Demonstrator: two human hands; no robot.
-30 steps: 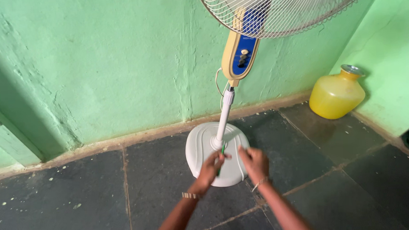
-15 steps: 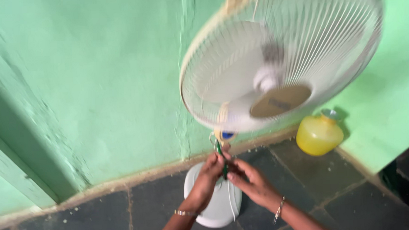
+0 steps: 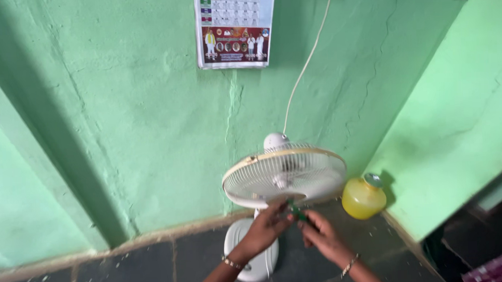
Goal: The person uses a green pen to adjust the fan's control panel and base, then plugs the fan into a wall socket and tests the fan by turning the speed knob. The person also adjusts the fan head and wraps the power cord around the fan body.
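**Both hands on a small green piece under the fan's grille**

Starting at the left, we see the cracked green plaster wall (image 3: 123, 134) falling to a pale skirting strip (image 3: 126, 242) and a dark stone-tiled floor (image 3: 155, 272). A paper wall calendar (image 3: 235, 27) hangs high up. Further right, our left hand (image 3: 268, 226), a thin bangle at the wrist, reaches up with its fingers (image 3: 281, 209) pinched narrow on a small green object (image 3: 295, 210); what the object is we cannot tell. It sits just below the front rim of the white pedestal fan's wire grille (image 3: 285, 173), whose round white base (image 3: 249, 252) stands on the floor behind our forearm. A white cord (image 3: 306, 61) runs up the wall from the fan's motor. Our right hand (image 3: 321, 238) meets the same green object from the other side, fingers curled close around it. Farthest right, a yellow round-bellied plastic pot (image 3: 363, 198) with a grey lid sits in the corner.
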